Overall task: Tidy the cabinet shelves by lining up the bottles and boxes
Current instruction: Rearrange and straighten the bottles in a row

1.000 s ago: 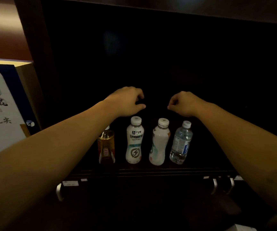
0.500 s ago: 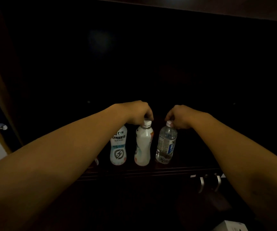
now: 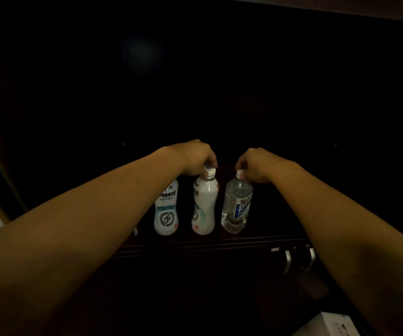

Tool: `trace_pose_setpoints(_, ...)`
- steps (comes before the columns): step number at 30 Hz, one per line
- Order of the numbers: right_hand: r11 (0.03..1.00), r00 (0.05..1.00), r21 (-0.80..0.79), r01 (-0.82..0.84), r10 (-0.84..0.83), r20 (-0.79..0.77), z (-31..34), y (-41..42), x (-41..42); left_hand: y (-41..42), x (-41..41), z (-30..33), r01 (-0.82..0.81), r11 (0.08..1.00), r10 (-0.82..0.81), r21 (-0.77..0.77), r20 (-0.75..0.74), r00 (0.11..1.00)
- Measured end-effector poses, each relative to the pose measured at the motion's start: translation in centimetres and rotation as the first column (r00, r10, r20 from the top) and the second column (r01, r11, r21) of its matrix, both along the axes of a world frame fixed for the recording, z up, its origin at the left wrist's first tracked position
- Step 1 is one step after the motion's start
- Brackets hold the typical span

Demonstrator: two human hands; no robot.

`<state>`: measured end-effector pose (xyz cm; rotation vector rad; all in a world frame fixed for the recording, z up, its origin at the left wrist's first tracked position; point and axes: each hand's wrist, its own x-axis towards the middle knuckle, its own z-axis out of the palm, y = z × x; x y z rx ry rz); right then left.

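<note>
Left hand [image 3: 196, 156]: fingers pinched on the cap of the middle bottle [image 3: 204, 203]. Right hand [image 3: 256, 163]: fingers pinched on the cap of the clear bottle [image 3: 237, 204]. Labelled bottle [image 3: 166, 209] stands free, far left. All three upright, lined along the shelf [image 3: 207, 242] edge (cabinet dark).

both hands are coming down from hovering: left hand [image 3: 196, 157] is now gripping the white bottle's [image 3: 204, 204] cap, right hand [image 3: 256, 164] the clear bottle's [image 3: 236, 204], at 3 o'clock.
</note>
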<state>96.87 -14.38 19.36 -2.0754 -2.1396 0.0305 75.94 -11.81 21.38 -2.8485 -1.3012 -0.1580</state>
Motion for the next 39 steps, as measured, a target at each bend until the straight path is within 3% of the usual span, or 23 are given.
trace_pose_setpoints(23, 0.999, 0.997, 0.000, 0.052, -0.052, 0.055, 0.6, -2.2, -0.3, -1.6, 2.1, -0.4, -0.151, 0.984, 0.157, 0.095, -0.057, 0.986)
trace_pose_setpoints(39, 0.998, 0.995, 0.009, 0.063, -0.063, 0.077, 0.9, -2.9, -0.9, -1.3, 2.8, -1.7, -0.277, 0.955, 0.275, 0.106, 0.039, 0.961)
